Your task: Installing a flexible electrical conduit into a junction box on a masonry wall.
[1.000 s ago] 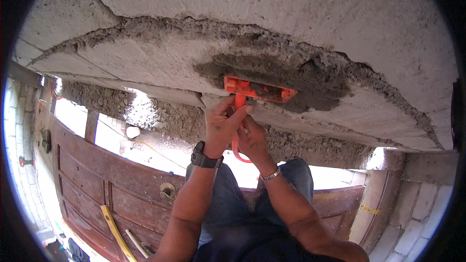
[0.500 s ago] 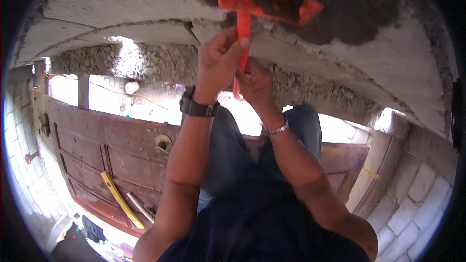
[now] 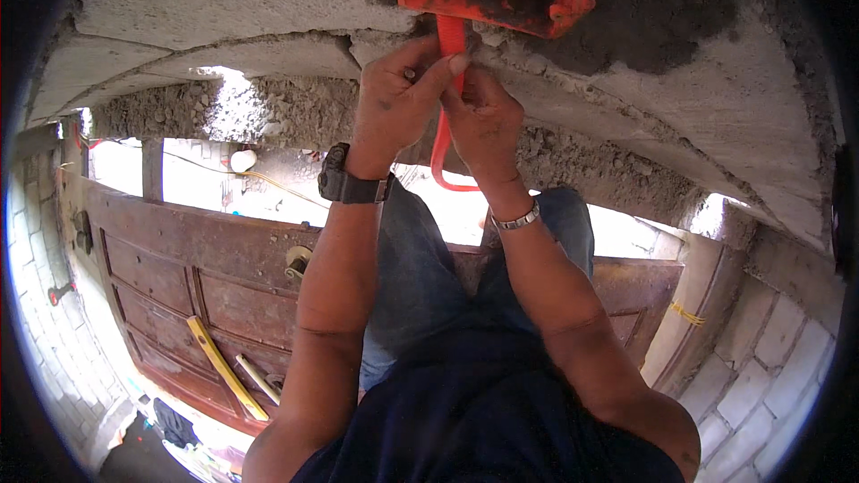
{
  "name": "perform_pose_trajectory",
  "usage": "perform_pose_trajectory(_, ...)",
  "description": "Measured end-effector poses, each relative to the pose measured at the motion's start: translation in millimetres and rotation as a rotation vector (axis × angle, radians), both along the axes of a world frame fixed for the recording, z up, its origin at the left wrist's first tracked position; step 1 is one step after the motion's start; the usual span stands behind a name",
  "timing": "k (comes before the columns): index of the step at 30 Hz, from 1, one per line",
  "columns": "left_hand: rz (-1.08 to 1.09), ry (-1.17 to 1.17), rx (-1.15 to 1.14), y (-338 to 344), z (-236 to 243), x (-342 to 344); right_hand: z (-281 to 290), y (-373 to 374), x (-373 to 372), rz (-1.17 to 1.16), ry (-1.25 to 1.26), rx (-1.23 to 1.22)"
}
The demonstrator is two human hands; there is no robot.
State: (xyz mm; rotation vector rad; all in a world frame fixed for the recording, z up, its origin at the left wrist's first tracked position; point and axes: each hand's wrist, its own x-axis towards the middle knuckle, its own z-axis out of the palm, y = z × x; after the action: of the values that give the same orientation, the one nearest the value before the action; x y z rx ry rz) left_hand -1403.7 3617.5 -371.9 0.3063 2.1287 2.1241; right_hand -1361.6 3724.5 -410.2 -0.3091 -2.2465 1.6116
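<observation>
An orange electrical box (image 3: 483, 14) is set in the wall at the top of the head view, with dark mortar around it. An orange corrugated conduit (image 3: 451, 36) hangs from it and curves away behind my right hand. My left hand (image 3: 394, 103) pinches the conduit just below the box, thumb across its front. A small dark round tip, too small to name, shows among its fingers. From the other side, slightly lower, my right hand (image 3: 488, 125) closes its fingertips on the same conduit. What lies behind the fingers is hidden.
Mortar (image 3: 662, 31) and rough concrete block (image 3: 224, 0) fill the top. Below me is a brown panelled door (image 3: 233, 241) with a round knob (image 3: 298, 261). A yellow spirit level (image 3: 219, 362) and a pale stick (image 3: 258, 380) rest there. Block walls (image 3: 761, 376) stand aside.
Both hands stay on the conduit; the right hand's fingers have risen toward the left thumb. More of the conduit's lower bend shows. The box sits slightly higher in view.
</observation>
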Motion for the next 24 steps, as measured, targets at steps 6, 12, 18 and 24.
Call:
perform_pose_trajectory(6,0.127,0.051,-0.063,-1.4,-9.3,-3.9,-19.4,1.7,20.1,0.158,-0.009,0.082)
perform_pose_trajectory(12,0.116,0.079,-0.259,-4.0,-2.3,-2.8,-33.4,2.5,15.8,0.299,-0.171,0.420)
perform_pose_trajectory(18,0.065,0.092,-0.429,-11.6,6.4,-3.2,-45.3,5.5,5.1,0.338,-0.079,0.377)
perform_pose_trajectory(24,-0.143,0.120,-0.836,-49.3,-61.1,27.0,-43.6,8.3,3.5,0.327,-0.166,0.249)
